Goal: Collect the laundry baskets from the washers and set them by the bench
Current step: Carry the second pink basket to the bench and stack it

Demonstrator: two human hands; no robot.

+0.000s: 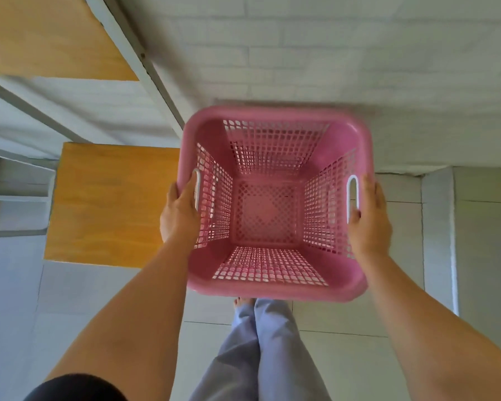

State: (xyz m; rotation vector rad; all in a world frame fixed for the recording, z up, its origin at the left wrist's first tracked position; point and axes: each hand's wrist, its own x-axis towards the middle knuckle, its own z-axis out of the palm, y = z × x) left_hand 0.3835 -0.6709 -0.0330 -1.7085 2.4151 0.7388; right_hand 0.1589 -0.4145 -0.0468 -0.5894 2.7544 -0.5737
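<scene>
An empty pink plastic laundry basket [272,209] with lattice walls fills the middle of the head view, seen from straight above. My left hand [180,212] grips its left rim at the handle slot. On the opposite rim my right hand [369,218] holds the right handle slot. The basket is upright, held in front of my legs, close to the white brick wall. A wooden bench seat [110,204] on a white metal frame lies just left of the basket, and their edges overlap in the view.
A second wooden surface [41,39] on a white frame sits at the upper left. The white brick wall [330,53] runs across the top. Pale floor tiles [344,357] spread below, with my legs and bare feet [243,302] under the basket.
</scene>
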